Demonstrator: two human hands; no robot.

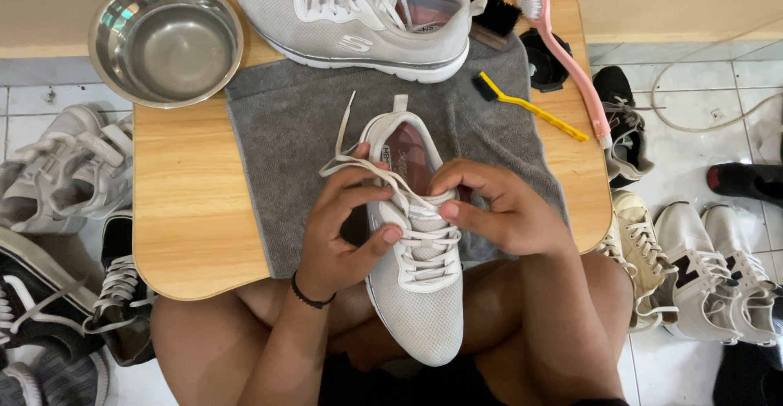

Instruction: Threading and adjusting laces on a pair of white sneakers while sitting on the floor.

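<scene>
The person is sitting cross-legged at a low wooden tabletop (188,210), working on the laces of a light grey sneaker (420,292) whose heel is resting on the grey towel (285,153) at the tabletop's near edge while its toe is hanging over onto the lap. The left hand (342,231) is pinching the white lace (391,184) between thumb and fingers; the right hand (497,210) is closing on the crossings just beside the tongue. Both hands are clamped on lace, close together. The lacing step appears to be in hand, near the top eyelets; the next move would call for a steady, even pull on one strand. The matching sneaker (359,15) is lying along the far edge, a steel bowl (165,41) at the far left corner, a pink brush (563,55) and a yellow brush (530,106) toward the right edge.
</scene>
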